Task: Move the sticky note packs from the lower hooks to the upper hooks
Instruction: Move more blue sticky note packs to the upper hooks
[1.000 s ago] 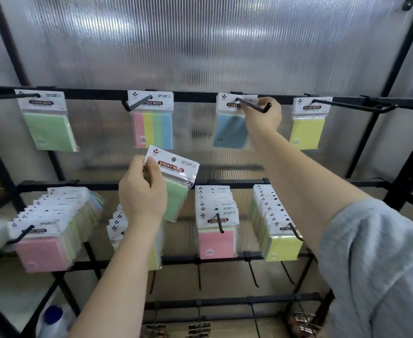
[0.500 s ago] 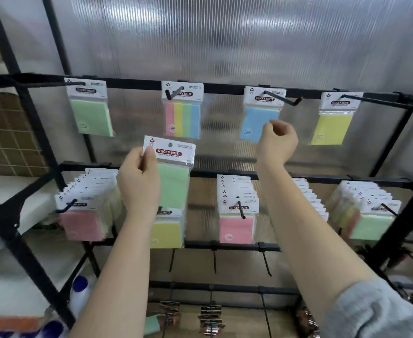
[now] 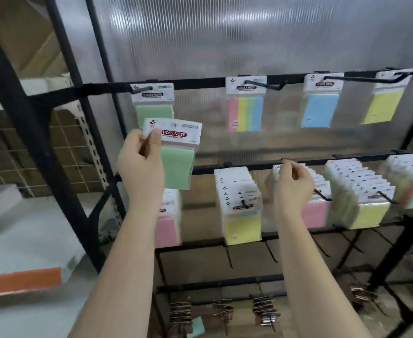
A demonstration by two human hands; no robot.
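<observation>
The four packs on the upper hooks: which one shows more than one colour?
The second pack from the left: its pad has pink, yellow, green and blue stripes. The other three are single-coloured: green, blue and yellow.

Held in the left hand (image 3: 140,164): green pack (image 3: 176,154), glossy clear plastic wrap over matt paper, white printed card header. Behind: ribbed translucent plastic panel (image 3: 225,37), faintly shiny. Matt black painted metal for rack frame (image 3: 25,98) and upper hooks (image 3: 264,85). Same glossy wrap on hanging packs (image 3: 245,111). Pale perforated metal upright (image 3: 90,142) at left.
</observation>
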